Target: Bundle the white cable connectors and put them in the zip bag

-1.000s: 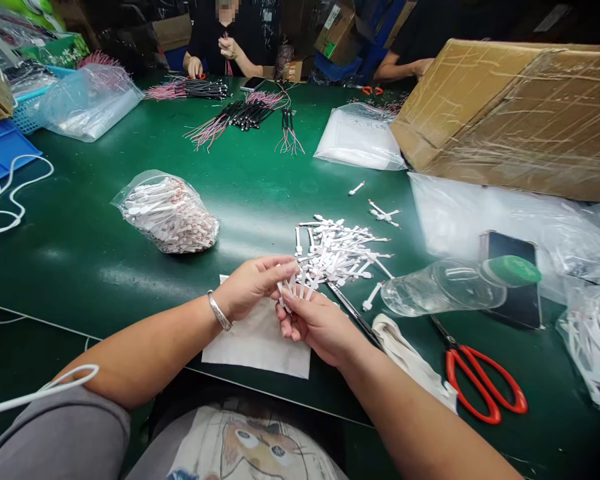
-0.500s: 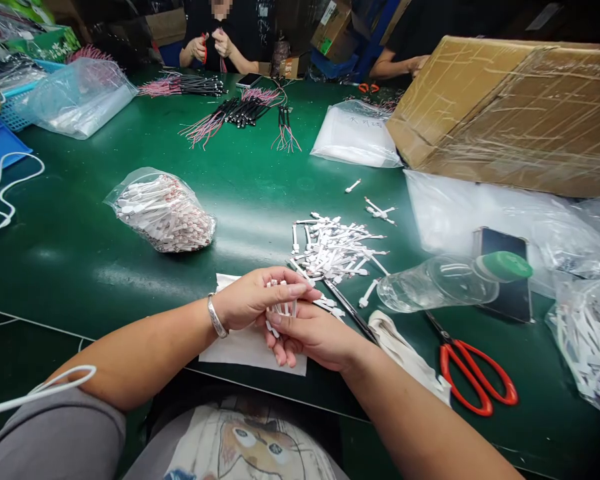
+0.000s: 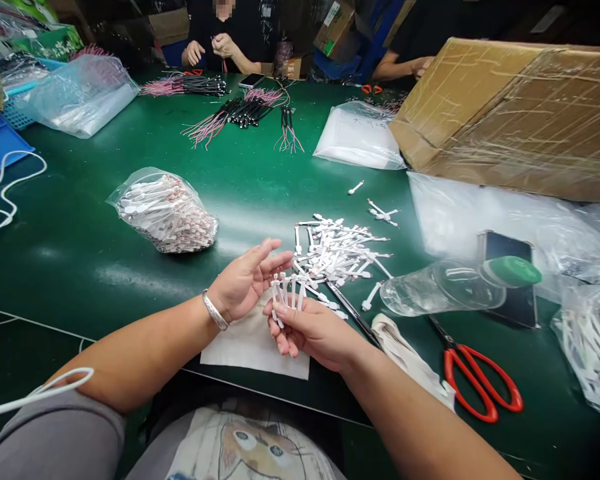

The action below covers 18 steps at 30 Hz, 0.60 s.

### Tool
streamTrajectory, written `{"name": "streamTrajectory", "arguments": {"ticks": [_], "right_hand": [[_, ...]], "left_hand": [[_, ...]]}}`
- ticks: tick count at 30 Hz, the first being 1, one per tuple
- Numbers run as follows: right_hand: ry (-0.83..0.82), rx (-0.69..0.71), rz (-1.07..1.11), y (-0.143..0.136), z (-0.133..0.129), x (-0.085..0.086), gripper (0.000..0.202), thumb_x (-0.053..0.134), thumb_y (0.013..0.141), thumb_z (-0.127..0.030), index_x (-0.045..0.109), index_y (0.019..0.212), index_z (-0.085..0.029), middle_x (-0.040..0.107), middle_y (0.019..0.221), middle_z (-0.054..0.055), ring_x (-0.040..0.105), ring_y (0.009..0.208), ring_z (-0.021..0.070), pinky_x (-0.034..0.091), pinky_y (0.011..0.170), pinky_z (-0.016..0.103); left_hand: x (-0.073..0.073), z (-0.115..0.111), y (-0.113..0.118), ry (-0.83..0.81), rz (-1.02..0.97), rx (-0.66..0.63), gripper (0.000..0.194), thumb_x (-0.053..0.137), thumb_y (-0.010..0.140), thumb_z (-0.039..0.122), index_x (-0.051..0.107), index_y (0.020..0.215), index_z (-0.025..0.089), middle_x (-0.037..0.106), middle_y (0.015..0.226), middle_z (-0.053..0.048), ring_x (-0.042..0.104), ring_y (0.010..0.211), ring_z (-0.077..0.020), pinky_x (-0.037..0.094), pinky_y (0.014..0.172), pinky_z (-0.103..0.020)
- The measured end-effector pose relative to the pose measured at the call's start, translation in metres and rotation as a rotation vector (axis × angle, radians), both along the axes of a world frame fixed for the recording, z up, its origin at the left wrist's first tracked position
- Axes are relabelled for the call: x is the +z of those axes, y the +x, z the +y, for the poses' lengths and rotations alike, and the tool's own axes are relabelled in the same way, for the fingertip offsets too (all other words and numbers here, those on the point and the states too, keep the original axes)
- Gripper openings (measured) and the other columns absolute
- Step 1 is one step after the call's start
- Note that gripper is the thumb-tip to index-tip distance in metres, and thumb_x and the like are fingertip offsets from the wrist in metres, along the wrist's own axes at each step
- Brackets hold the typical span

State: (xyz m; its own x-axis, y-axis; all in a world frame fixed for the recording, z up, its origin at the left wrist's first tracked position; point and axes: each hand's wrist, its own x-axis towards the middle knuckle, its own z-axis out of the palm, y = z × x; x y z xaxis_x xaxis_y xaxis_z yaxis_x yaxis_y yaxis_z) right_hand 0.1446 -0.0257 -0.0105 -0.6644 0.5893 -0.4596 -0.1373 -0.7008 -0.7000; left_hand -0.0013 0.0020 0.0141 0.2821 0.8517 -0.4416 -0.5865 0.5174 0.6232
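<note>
Several short white cables [image 3: 291, 291] with connector ends stand up from my right hand [image 3: 313, 331], pinched between its thumb and fingers. Just to their left, my left hand [image 3: 247, 279] is open, its fingers spread and holding nothing. Beneath both hands lies a pale sheet [image 3: 255, 353] at the table's near edge. Beyond my right hand is a loose pile of the same white cables [image 3: 337, 250]. A dark slim tool, perhaps tweezers [image 3: 353, 310], runs from the pile toward my right wrist, beside a crumpled white cloth [image 3: 405, 357].
A clear bag of cables [image 3: 167, 213] rests left of the pile. To the right are a lying bottle [image 3: 443, 287], a phone [image 3: 510, 307], red-handled scissors [image 3: 480, 377] and a large carton [image 3: 505, 120]. A co-worker's hands [image 3: 223, 47] are across the table, behind black-and-pink wire bundles [image 3: 250, 110].
My left hand has come away from the white cables, opening up and to the left. My right hand keeps hold of them. Across the table, a co-worker has put down red-handled scissors.
</note>
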Motion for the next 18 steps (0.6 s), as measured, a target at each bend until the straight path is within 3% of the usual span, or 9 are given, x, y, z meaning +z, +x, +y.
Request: {"name": "streamTrajectory", "arguments": {"ticks": [2,7,11,18], "right_hand": [[0.002,-0.049,0.010,0.000,0.002,0.000,0.026,0.062,0.079,-0.037,0.054,0.089,-0.014,0.058,0.065,-0.001,0.056,0.046,0.0062,0.042,0.039,0.013],[0.004,-0.088,0.032,0.001,0.004,-0.002,0.028,0.064,0.076,-0.038,0.058,0.076,-0.011,0.059,0.064,0.001,0.056,0.046,0.0058,0.042,0.040,0.013],[0.020,-0.085,0.017,0.001,0.004,-0.002,0.029,0.065,0.075,-0.038,0.061,0.073,-0.009,0.061,0.067,0.004,0.057,0.048,0.0062,0.044,0.041,0.013],[-0.009,-0.062,-0.020,0.001,0.005,0.004,0.029,0.067,0.074,-0.036,0.064,0.085,-0.010,0.065,0.084,0.008,0.064,0.062,0.0102,0.050,0.048,0.014]], "left_hand": [[0.000,0.000,0.000,0.022,0.022,-0.051,0.040,0.059,0.078,0.042,0.053,0.110,0.018,0.063,0.107,-0.010,0.063,0.083,-0.0139,0.048,0.064,-0.022],[-0.009,-0.006,0.002,0.157,0.142,-0.382,0.052,0.065,0.074,0.035,0.046,0.120,0.018,0.064,0.092,-0.007,0.051,0.042,-0.0048,0.041,0.042,-0.019],[-0.012,-0.007,0.002,0.201,0.165,-0.403,0.047,0.062,0.076,0.035,0.049,0.118,0.018,0.062,0.083,-0.005,0.049,0.039,-0.0042,0.038,0.038,-0.018],[-0.012,-0.007,0.000,0.206,0.208,-0.406,0.045,0.062,0.075,0.038,0.056,0.116,0.019,0.057,0.069,-0.001,0.037,0.035,0.0004,0.025,0.033,-0.013]]}}
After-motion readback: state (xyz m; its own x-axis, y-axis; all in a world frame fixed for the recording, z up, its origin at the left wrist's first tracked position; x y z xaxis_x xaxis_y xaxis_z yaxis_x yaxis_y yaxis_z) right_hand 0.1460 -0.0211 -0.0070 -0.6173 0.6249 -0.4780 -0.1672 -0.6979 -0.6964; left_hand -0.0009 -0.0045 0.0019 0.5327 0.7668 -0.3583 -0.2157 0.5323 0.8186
